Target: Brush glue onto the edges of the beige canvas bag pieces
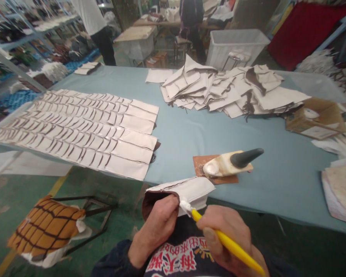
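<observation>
A cream fabric piece with a dark brown lining (196,189) is held up at the near edge of the table. My left hand (161,217) pinches its open brown-lined edge. In my right hand (226,231) is a yellow-handled brush (236,248), its white-coated tip touching the piece beside my left fingertips. Just beyond, on the table, a pale block with a dark cone-shaped handle (227,164) rests on a brown board (198,165).
Overlapping rows of cream pieces (75,129) cover the table's left part. A loose heap of similar pieces (213,88) lies at the back. A cardboard box (317,117) stands at right, a cushioned stool (49,227) at lower left. Two people stand beyond the table.
</observation>
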A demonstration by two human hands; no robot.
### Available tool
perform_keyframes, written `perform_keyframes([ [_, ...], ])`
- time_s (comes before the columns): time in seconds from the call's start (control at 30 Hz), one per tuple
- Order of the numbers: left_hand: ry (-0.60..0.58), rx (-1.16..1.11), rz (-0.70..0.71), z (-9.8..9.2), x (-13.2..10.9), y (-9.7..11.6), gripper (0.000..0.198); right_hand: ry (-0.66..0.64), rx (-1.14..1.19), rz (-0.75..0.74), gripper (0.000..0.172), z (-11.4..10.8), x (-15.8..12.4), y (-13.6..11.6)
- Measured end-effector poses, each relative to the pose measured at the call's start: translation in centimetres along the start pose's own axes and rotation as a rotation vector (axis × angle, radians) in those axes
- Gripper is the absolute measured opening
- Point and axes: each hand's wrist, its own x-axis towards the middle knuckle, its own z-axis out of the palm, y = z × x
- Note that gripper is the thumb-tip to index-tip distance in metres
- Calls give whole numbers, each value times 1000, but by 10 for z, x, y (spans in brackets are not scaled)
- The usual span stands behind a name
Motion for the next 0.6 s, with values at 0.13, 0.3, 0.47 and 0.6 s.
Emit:
perform_keyframes([
  [0.13,17,-109,-184,0,1,4,28,78,90,102,28,2,-10,1],
  [0.3,46,-659,-521,-5,13,10,27,355,390,480,32,1,-11,18],
  [0.47,6,-953,-647,-16,23,18,43,336,498,591,40,11,0,34],
  [0.6,-32,-978,-671,-16,22,23,46,203,301,415,35,22,4,44],
])
